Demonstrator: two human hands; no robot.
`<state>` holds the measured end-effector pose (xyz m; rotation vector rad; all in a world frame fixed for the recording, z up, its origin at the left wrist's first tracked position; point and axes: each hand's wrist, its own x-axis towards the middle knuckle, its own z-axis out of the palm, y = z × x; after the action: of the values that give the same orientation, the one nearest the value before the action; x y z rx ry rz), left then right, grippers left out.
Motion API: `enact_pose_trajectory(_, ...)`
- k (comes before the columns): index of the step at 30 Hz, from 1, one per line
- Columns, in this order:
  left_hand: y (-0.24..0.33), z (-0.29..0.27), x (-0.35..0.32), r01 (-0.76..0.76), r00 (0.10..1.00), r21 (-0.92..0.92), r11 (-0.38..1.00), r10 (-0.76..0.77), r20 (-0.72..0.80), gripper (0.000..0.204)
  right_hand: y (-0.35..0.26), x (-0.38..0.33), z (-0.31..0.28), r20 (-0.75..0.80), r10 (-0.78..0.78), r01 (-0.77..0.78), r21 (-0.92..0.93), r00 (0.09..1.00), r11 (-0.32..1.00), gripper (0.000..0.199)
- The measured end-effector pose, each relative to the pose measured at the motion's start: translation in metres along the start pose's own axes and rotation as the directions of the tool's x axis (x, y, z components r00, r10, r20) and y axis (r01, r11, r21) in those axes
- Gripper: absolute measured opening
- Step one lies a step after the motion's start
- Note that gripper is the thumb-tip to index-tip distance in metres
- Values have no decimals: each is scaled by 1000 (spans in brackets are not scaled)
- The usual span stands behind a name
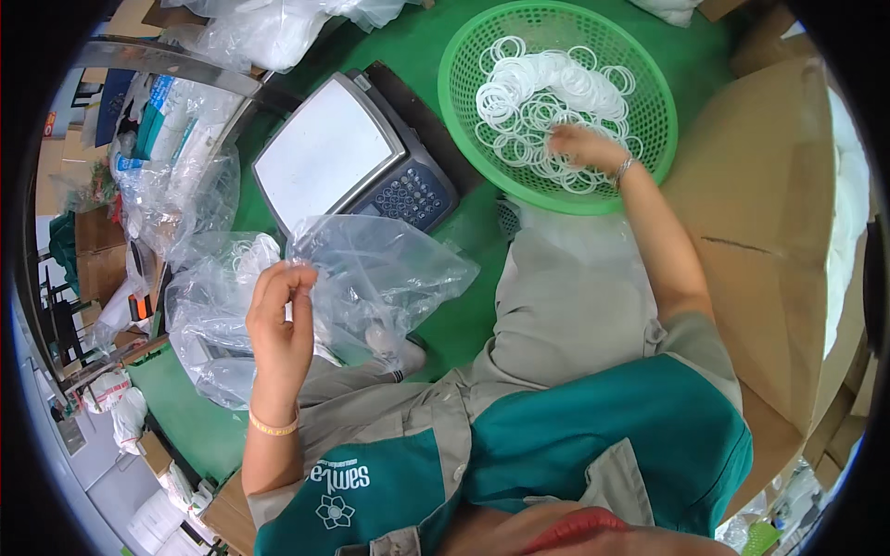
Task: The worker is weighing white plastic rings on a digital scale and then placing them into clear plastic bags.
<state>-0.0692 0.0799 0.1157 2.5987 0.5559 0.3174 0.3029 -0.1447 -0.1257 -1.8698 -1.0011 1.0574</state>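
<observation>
My left hand (280, 310) is closed, with thumb and fingertips pinching the edge of a clear plastic bag (389, 264). The bag spreads loosely to the right of that hand. My right hand (584, 148) reaches into a green perforated basket (662, 111) and touches the thin white rings (593, 88) heaped there. Motion smears its fingers, so whether they grip any rings is unclear. More white rings show through another clear bag (209, 287) just left of my left hand.
A scale (324, 153) with a white platform and a keypad stands left of the basket. At the right rises a large cardboard box (760, 222) with white material inside. Plastic-wrapped goods (176, 139) are piled at the far left on and around a metal frame.
</observation>
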Motion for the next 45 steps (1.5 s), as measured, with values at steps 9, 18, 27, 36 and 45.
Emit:
enact_pose_trajectory(9, -21, 5, 25, 89, 988, 13, 996, -90, 128, 29, 119, 78, -71, -748, 638, -636, 404, 184, 657, 101)
enact_pose_trajectory(18, -13, 15, 55, 329, 919, 32, 944, -327, 219, 43, 50, 161, -67, -695, 163, -409, -203, 700, 890, 86)
enact_pose_trajectory(27, -19, 15, 40, 249, 965, 7, 968, -249, 78, 48, -35, 133, 24, -172, 105, -200, -751, 979, 629, 93)
enact_pose_trajectory(36, -22, 4, 29, 291, 956, -337, 896, -281, 79, 42, -11, 90, 61, -289, -135, -99, -669, 948, 737, 46)
enact_pose_trajectory(45, 1, 19, 78, 458, 879, -722, 519, -141, 455, 69, -52, 29, -20, -774, 256, 417, 550, 578, 724, 40)
